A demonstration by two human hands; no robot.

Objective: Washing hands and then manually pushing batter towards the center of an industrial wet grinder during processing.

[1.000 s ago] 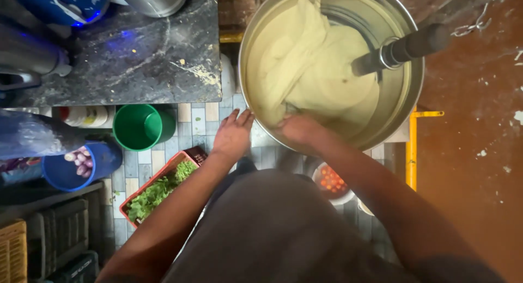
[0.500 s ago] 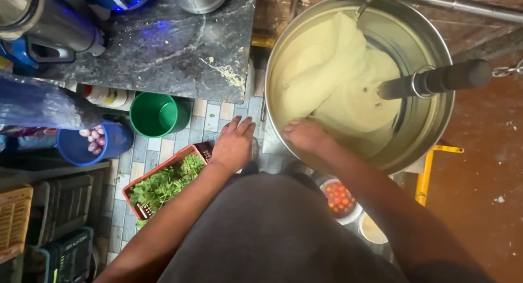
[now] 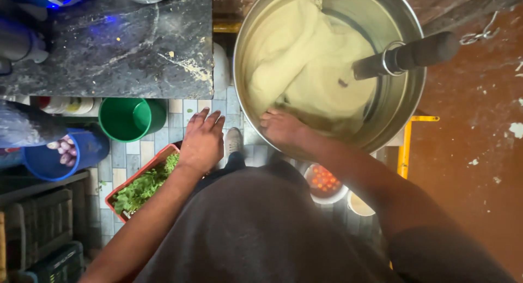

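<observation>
Your right hand [image 3: 280, 128] presses, fingers loose, grasping nothing, into pale dough [image 3: 297, 70] inside the steel bowl [image 3: 403, 103]; the dough's long axis runs toward the bowl's far rim. Your left hand [image 3: 202, 141] hovers released beside the bowl.

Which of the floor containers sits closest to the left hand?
The red tray of leafy greens, directly under the left hand. The green bucket and blue bucket sit farther left.

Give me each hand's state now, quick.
Left hand: open, fingers spread, holding nothing.
Right hand: on the rim of the big metal pot, by the dough; grip cannot be told.
</observation>
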